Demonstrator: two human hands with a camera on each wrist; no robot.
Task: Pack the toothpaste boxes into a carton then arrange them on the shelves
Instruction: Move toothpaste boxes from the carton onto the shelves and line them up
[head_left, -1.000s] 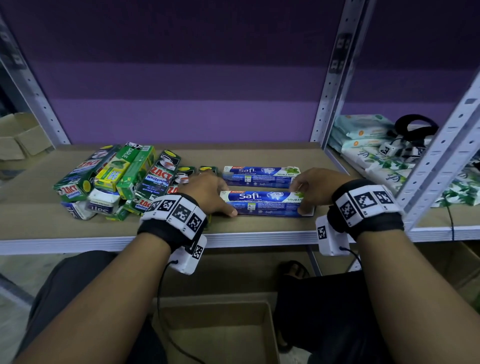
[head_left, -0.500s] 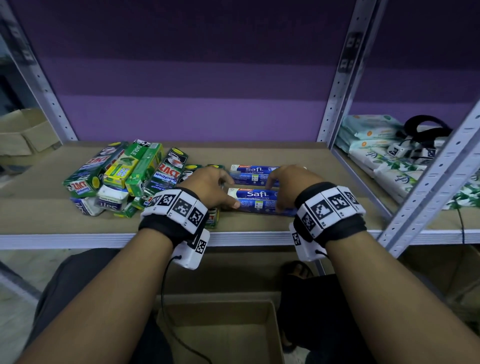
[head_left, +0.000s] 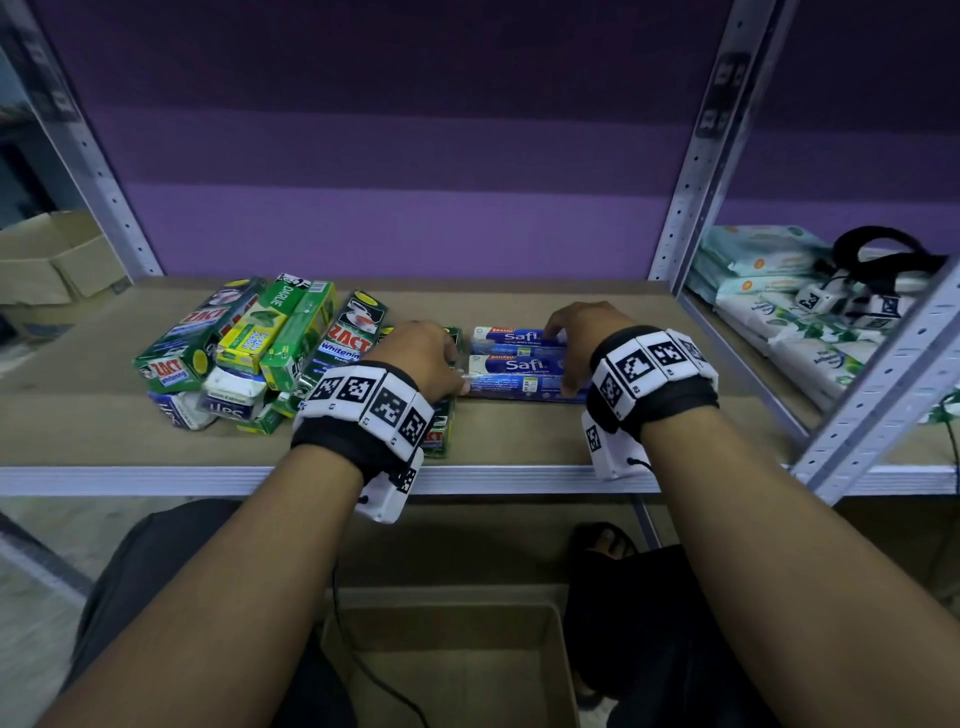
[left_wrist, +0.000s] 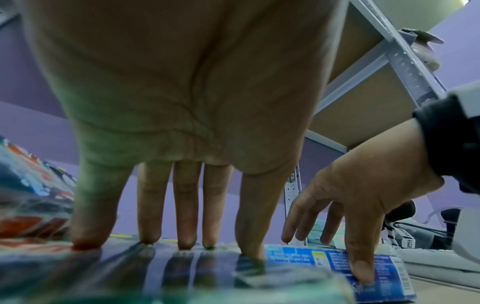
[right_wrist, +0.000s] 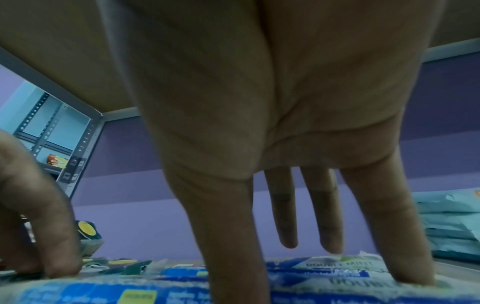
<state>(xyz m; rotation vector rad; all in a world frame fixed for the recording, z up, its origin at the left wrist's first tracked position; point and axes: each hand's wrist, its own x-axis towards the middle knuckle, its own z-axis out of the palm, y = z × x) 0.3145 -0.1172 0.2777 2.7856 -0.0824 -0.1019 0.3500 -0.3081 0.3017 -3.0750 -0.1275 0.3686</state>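
Note:
Two blue Safi toothpaste boxes lie side by side on the wooden shelf. My left hand stands on straight fingertips on dark green boxes beside their left end, its thumb at the near blue box. My right hand straddles the Safi boxes: the thumb presses the near box's front side, the little finger rests on top, and two fingers hover. A pile of green Zact and Darlie boxes lies to the left. An open carton sits on the floor between my legs.
Grey shelf uprights frame the bay. Packs of wipes and a black strap with tagged devices fill the bay to the right. Another cardboard box stands beyond the left upright. The shelf's front edge runs under my wrists.
My right hand has slid left from the right end of the Safi boxes, so the gap between my hands has narrowed. The left hand stays at their left end.

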